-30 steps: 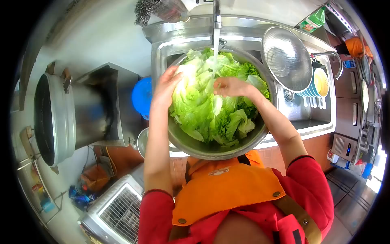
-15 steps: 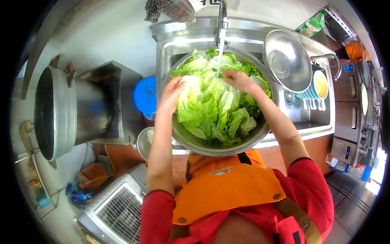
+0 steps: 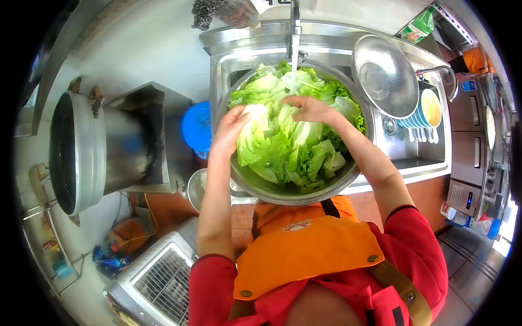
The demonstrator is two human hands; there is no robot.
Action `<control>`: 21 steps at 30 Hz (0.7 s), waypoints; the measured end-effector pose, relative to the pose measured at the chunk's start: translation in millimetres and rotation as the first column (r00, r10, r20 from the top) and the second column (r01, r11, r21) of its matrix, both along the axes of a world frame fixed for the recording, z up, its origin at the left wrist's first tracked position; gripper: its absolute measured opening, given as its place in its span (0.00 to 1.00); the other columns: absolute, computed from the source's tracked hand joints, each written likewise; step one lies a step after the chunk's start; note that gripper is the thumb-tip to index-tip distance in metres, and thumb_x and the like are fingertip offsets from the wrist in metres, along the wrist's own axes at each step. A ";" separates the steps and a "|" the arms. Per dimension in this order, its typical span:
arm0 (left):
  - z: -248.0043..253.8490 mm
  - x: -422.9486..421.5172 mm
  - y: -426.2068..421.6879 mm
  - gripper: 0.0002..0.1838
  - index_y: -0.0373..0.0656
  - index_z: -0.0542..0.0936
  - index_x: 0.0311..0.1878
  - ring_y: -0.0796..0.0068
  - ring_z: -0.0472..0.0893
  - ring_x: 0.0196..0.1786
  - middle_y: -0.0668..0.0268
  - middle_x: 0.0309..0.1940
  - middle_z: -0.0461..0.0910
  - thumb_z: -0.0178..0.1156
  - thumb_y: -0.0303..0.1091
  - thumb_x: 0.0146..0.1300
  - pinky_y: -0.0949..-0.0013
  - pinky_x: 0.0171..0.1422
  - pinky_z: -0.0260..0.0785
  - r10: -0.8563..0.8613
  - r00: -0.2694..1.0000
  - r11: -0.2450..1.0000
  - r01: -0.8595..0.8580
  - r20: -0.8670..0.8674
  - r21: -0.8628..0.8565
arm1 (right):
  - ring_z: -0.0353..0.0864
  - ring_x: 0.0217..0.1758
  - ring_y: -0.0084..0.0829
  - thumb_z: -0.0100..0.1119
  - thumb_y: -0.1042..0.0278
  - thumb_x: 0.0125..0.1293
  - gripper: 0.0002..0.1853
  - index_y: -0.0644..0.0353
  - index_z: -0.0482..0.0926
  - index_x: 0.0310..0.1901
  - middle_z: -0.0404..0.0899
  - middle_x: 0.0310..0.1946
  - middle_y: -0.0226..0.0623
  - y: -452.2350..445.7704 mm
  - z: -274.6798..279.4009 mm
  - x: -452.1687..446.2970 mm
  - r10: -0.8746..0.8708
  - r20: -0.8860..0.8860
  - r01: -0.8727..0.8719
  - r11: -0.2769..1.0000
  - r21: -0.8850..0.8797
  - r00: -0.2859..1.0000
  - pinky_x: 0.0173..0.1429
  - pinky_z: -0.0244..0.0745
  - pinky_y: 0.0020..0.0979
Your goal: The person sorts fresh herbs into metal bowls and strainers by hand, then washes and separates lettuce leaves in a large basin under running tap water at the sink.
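Note:
A large steel basin point(image 3: 255, 191) heaped with green lettuce leaves point(image 3: 272, 136) stands at the sink. At the heap's left side, my left hand point(image 3: 228, 130) has its fingers closed on the edge of a pale lettuce leaf point(image 3: 253, 127). My right hand point(image 3: 312, 110) is over the middle of the heap, its index finger and thumb apart and pointing left; I see nothing held in it. Water runs from the faucet point(image 3: 295, 24) onto the leaves just above my right hand.
A mesh strainer point(image 3: 383, 76) leans over the sink's right part, beside stacked blue-striped bowls point(image 3: 429, 108) and white spoons point(image 3: 424, 135). Left of the sink are a blue bucket point(image 3: 197, 127) and a big metal pot point(image 3: 81, 152). A small pan point(image 3: 197, 190) sits by my left forearm.
My right hand has moved left across the leaves, and its fingers have spread from a more curled shape. My left hand stays at the pale leaf. The camera view has shifted slightly.

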State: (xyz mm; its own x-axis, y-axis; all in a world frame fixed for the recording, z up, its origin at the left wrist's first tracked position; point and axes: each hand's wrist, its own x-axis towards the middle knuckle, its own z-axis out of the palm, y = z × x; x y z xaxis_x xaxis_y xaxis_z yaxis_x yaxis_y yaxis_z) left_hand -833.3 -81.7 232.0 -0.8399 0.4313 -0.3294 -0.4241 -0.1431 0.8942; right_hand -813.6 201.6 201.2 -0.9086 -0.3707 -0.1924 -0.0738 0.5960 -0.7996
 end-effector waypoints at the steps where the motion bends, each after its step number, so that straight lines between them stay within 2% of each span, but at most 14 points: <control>1: -0.6 0.7 2.1 0.15 0.34 0.74 0.54 0.77 0.78 0.48 0.64 0.48 0.79 0.58 0.30 0.66 0.73 0.54 0.71 0.004 1.000 1.000 -0.005 -0.019 -0.007 | 0.79 0.53 0.34 0.62 0.65 0.57 0.23 0.52 0.76 0.57 0.80 0.50 0.38 -4.9 -8.0 -1.0 0.016 -0.028 -0.016 1.000 -0.019 0.999 0.61 0.72 0.33; 4: 15.5 4.0 2.3 0.15 0.34 0.75 0.54 0.78 0.78 0.49 0.64 0.49 0.79 0.58 0.29 0.66 0.73 0.54 0.71 -0.001 1.000 1.000 0.002 -0.021 0.012 | 0.77 0.55 0.36 0.62 0.65 0.58 0.24 0.53 0.75 0.58 0.78 0.53 0.37 -12.4 46.3 -2.5 0.026 0.205 -0.036 0.998 0.043 0.978 0.64 0.70 0.33; 7: 31.5 4.3 -1.3 0.14 0.34 0.75 0.53 0.78 0.78 0.49 0.64 0.48 0.79 0.58 0.29 0.66 0.74 0.54 0.71 0.024 0.999 0.999 -0.022 -0.032 0.045 | 0.78 0.54 0.35 0.64 0.66 0.57 0.23 0.54 0.76 0.57 0.79 0.51 0.36 7.9 81.6 -13.0 -0.077 0.214 0.103 0.988 -0.115 0.974 0.62 0.71 0.32; 8: 36.8 4.3 -0.9 0.14 0.34 0.75 0.53 0.78 0.78 0.49 0.64 0.48 0.79 0.58 0.29 0.66 0.74 0.53 0.71 0.033 0.999 0.998 -0.032 -0.022 0.060 | 0.78 0.52 0.31 0.65 0.66 0.57 0.23 0.56 0.76 0.55 0.79 0.50 0.38 17.6 83.9 -21.1 -0.087 0.196 0.131 0.965 -0.228 0.977 0.60 0.71 0.31; 12: 29.5 -6.5 3.9 0.13 0.36 0.76 0.52 0.78 0.78 0.50 0.64 0.48 0.79 0.58 0.29 0.66 0.74 0.54 0.71 0.024 1.000 0.994 -0.023 -0.002 0.108 | 0.77 0.49 0.29 0.65 0.66 0.58 0.22 0.61 0.76 0.54 0.77 0.49 0.36 31.1 54.6 -47.4 -0.177 0.232 0.237 0.934 -0.266 0.957 0.58 0.70 0.29; 15: 28.6 -9.1 21.3 0.14 0.37 0.76 0.53 0.77 0.78 0.50 0.66 0.47 0.80 0.59 0.30 0.66 0.73 0.56 0.70 0.010 0.993 1.000 -0.011 -0.119 -0.011 | 0.77 0.49 0.30 0.65 0.66 0.58 0.23 0.62 0.75 0.55 0.76 0.50 0.36 31.9 23.8 -58.1 -0.214 0.216 0.277 0.904 -0.326 0.953 0.58 0.69 0.29; 16: 29.3 -10.3 29.1 0.14 0.37 0.77 0.53 0.76 0.77 0.52 0.65 0.50 0.79 0.59 0.30 0.65 0.72 0.58 0.69 -0.054 0.985 0.997 0.044 -0.165 -0.066 | 0.77 0.49 0.30 0.65 0.66 0.58 0.23 0.63 0.75 0.55 0.76 0.50 0.36 32.0 18.8 -58.3 -0.223 0.204 0.283 0.894 -0.346 0.953 0.58 0.69 0.29; 17: 31.1 -15.6 39.4 0.15 0.37 0.77 0.53 0.75 0.76 0.54 0.64 0.53 0.78 0.60 0.31 0.65 0.71 0.60 0.69 -0.120 0.971 0.988 0.096 -0.208 -0.123 | 0.77 0.49 0.30 0.66 0.65 0.58 0.24 0.64 0.74 0.55 0.78 0.48 0.37 25.0 39.0 -51.3 -0.239 0.164 0.282 0.900 -0.332 0.957 0.58 0.70 0.28; 18: 32.2 -22.0 50.7 0.15 0.37 0.77 0.53 0.73 0.76 0.56 0.63 0.55 0.76 0.60 0.32 0.64 0.70 0.62 0.68 -0.188 0.950 0.973 0.145 -0.248 -0.181 | 0.77 0.49 0.29 0.66 0.66 0.58 0.25 0.63 0.73 0.57 0.78 0.48 0.37 23.1 38.7 -50.7 -0.209 0.226 0.287 0.868 -0.406 0.951 0.58 0.70 0.28; 19: 18.5 -30.5 62.8 0.14 0.37 0.78 0.51 0.70 0.69 0.65 0.59 0.66 0.67 0.60 0.31 0.65 0.69 0.66 0.63 -0.200 0.895 0.969 0.121 -0.398 -0.214 | 0.77 0.49 0.29 0.66 0.67 0.57 0.26 0.63 0.72 0.58 0.79 0.47 0.37 23.8 38.0 -51.3 -0.175 0.282 0.295 0.830 -0.474 0.943 0.58 0.70 0.28; 21: 21.5 -42.6 86.5 0.13 0.40 0.78 0.51 0.67 0.63 0.70 0.58 0.70 0.62 0.61 0.32 0.65 0.67 0.68 0.61 -0.337 0.840 0.908 0.171 -0.424 -0.382 | 0.76 0.50 0.28 0.65 0.69 0.58 0.29 0.61 0.68 0.61 0.78 0.47 0.38 24.1 44.1 -51.7 -0.114 0.344 0.305 0.760 -0.574 0.932 0.58 0.70 0.28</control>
State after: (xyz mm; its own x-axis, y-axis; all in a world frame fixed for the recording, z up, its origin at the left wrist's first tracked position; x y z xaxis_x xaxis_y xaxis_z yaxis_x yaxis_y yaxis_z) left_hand -875.9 4.8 253.5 -0.8014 0.5929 -0.0788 0.0788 0.2352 0.9687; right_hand -865.3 225.6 245.3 -0.9222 -0.3009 -0.2430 0.2697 -0.0501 -0.9616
